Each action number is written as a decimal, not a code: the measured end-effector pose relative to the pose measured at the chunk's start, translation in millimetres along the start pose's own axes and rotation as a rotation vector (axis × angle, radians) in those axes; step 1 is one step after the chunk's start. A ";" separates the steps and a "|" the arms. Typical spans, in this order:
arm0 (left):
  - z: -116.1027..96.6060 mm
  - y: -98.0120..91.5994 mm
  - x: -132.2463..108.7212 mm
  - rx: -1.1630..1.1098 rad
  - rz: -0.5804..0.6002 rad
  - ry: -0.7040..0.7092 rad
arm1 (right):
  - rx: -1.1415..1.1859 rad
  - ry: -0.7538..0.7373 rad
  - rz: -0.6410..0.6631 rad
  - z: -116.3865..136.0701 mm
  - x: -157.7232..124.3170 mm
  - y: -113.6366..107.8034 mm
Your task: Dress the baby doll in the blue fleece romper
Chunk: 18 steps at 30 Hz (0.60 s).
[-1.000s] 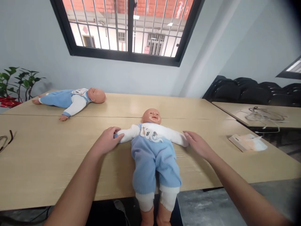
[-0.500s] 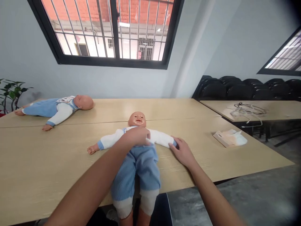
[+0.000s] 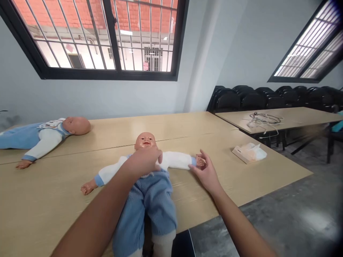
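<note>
A baby doll [image 3: 152, 189] in a white and blue knitted outfit lies face up, its head away from me and its legs toward the table's near edge. My left hand [image 3: 146, 160] is on its chest with the fingers curled in against the outfit; their tips are partly hidden. The doll's stretched-out right-side arm [image 3: 178, 160] ends at my right hand [image 3: 208, 174]. There the thumb touches the blue cuff, while my fingers stand apart around the doll's small hand [image 3: 200, 162]. The other doll arm [image 3: 107, 174] lies out to the left.
A second doll [image 3: 50, 134] in similar clothes lies at the back left of the table [image 3: 53, 200]. To the right sits a tissue pack [image 3: 249, 153]. Tangled cables [image 3: 264, 121] are on a farther table, with stacked black chairs [image 3: 227, 100] behind it.
My view has turned to the right. My right hand has gone from gripping the doll's cuff to spreading around its little hand, which now shows. The left hand stays on the chest.
</note>
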<state>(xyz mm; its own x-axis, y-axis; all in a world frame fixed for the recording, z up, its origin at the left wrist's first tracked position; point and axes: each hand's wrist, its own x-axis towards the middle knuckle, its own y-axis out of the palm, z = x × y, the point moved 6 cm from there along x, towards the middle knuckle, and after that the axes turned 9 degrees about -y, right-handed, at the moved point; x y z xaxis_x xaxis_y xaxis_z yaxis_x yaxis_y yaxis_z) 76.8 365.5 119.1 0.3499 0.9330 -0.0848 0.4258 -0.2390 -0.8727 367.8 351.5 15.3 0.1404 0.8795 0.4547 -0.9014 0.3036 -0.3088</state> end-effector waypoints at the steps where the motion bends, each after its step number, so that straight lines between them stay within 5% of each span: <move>1: 0.7 3.6 -0.5 0.006 0.007 0.008 | 0.058 0.035 0.005 -2.6 0.2 1.7; 5: 4.1 16.1 -0.9 0.005 0.021 0.010 | 0.264 0.143 0.047 -2.0 -1.2 8.8; 10: -7.1 11.3 -4.6 -0.029 0.062 0.073 | 0.452 0.194 0.255 15.0 -7.5 30.5; 18: -18.2 0.5 -8.7 -0.056 0.084 0.152 | 0.238 -0.141 0.288 60.6 30.0 76.2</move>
<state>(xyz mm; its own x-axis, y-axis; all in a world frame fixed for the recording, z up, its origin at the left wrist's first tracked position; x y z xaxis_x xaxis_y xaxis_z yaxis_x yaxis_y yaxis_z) 89.2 352.4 128.1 0.5065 0.8586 -0.0792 0.4340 -0.3332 -0.8370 278.5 378.7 56.1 -0.1747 0.8520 0.4934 -0.9676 -0.0559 -0.2462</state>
